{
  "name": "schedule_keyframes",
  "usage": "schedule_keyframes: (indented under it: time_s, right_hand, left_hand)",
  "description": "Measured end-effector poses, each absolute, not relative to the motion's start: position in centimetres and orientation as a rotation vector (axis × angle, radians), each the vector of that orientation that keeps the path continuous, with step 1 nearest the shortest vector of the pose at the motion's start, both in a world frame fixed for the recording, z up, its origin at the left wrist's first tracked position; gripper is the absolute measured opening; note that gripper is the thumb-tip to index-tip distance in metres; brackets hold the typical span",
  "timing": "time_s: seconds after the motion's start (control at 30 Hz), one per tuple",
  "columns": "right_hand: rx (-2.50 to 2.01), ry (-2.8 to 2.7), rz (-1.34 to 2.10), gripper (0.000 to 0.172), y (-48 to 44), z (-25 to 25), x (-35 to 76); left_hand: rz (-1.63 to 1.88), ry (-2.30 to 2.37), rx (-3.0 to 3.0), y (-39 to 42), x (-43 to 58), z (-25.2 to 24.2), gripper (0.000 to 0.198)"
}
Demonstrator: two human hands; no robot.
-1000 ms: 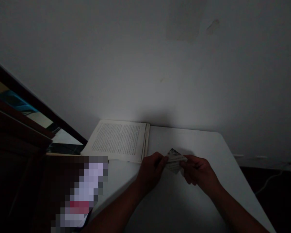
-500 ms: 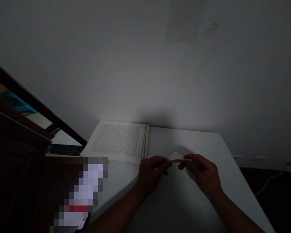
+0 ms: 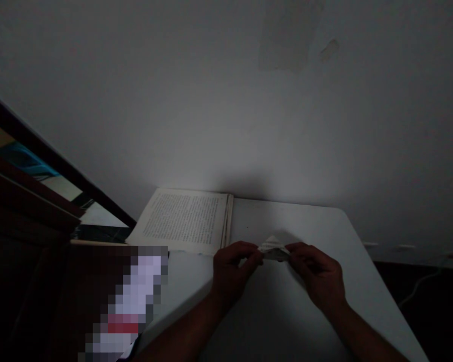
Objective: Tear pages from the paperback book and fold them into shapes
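Note:
A small folded piece of printed paper (image 3: pixel 273 247), shaped like a triangle with its point away from me, is held just above the white table (image 3: pixel 283 322). My left hand (image 3: pixel 234 266) pinches its left corner between thumb and fingers. On the opposite side, my right hand (image 3: pixel 319 271) grips the right corner the same way. The paper's lower edge looks parted, with a darker inner side showing. Some fingertips are hidden behind the paper.
An open book or stack of printed pages (image 3: pixel 184 218) lies at the table's back left, by the wall (image 3: pixel 196 100). A pixelated, bright, phone-like object (image 3: pixel 132 301) is at the lower left. A pale cable (image 3: pixel 419 286) runs at the right, beyond the table edge.
The folded paper has tilted and its lower edge has spread, showing more of its faces. My right fingers have shifted their hold at the right corner; both hands stay in nearly the same place.

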State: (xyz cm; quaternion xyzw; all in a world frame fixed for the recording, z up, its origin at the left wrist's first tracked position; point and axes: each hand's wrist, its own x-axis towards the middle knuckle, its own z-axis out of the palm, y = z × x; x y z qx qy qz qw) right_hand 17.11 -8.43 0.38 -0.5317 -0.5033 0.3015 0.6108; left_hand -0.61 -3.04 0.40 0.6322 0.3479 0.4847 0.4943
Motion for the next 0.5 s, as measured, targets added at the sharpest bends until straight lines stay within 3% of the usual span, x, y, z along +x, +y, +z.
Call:
schedule_keyframes:
  time_s: [0.23,0.5]
  right_hand:
    - [-1.363,-1.058,0.664,0.014,-8.15,0.68,16.37]
    - [-1.394,-1.241,0.677,0.012,-8.19,0.69,16.52]
  left_hand:
    - [1.265,0.934,1.379,-3.36,-0.12,0.33,0.012]
    - [1.04,0.814,1.632,-2.79,-0.26,0.73,0.014]
